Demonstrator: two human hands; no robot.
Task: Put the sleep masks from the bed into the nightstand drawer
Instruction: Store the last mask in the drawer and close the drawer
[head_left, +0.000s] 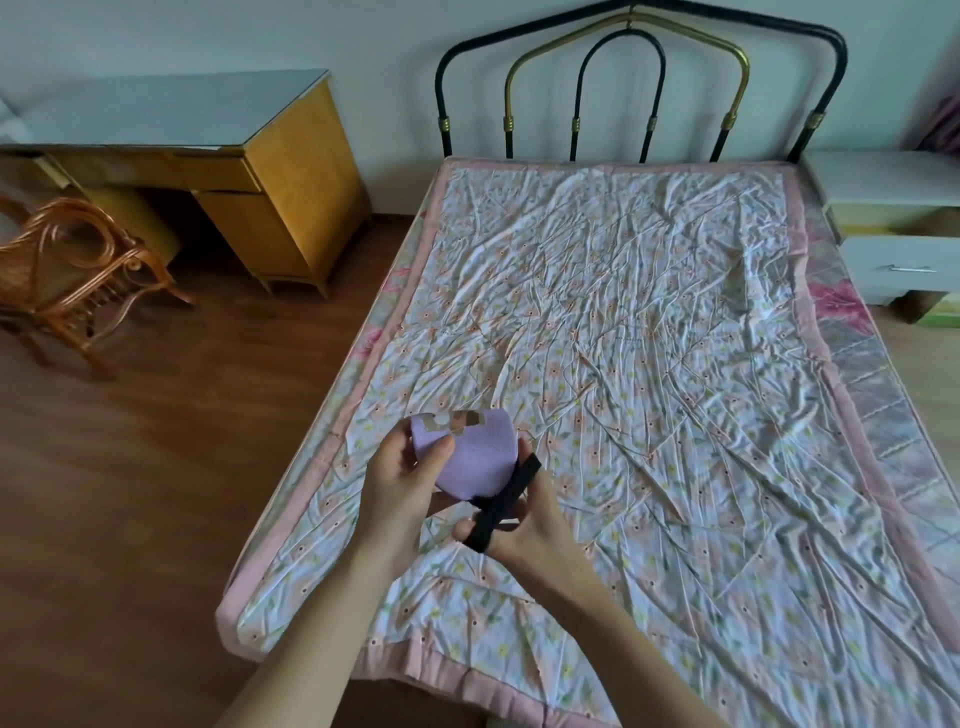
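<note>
The left hand (400, 483) grips the lilac sleep mask (470, 457) with its fingers (439, 452) curled over the front face, and the right hand (519, 519) has its fingers hooked through the black strap (501, 506), which runs taut across the palm side. The mask is lifted clear of the bed (649, 338), above its near left part, at about seven o'clock of the mattress. I would judge the step in hand to be gathering the mask: wind or fold the strap against the pad so nothing dangles, then carry it in one hand and leave the other free for the drawer pull.

The near left corner of the bed lies just below the forearms; bare wooden floor (156, 493) opens out toward nine o'clock. The wrinkled flowered cover shows no other mask. The white nightstand (893, 228) stands far off at two o'clock beside the headboard (639, 83), its handled drawer apparently closed. The way there probably goes round the foot. At ten o'clock stand a yellow desk (291, 197) and a cane chair (78, 270).
</note>
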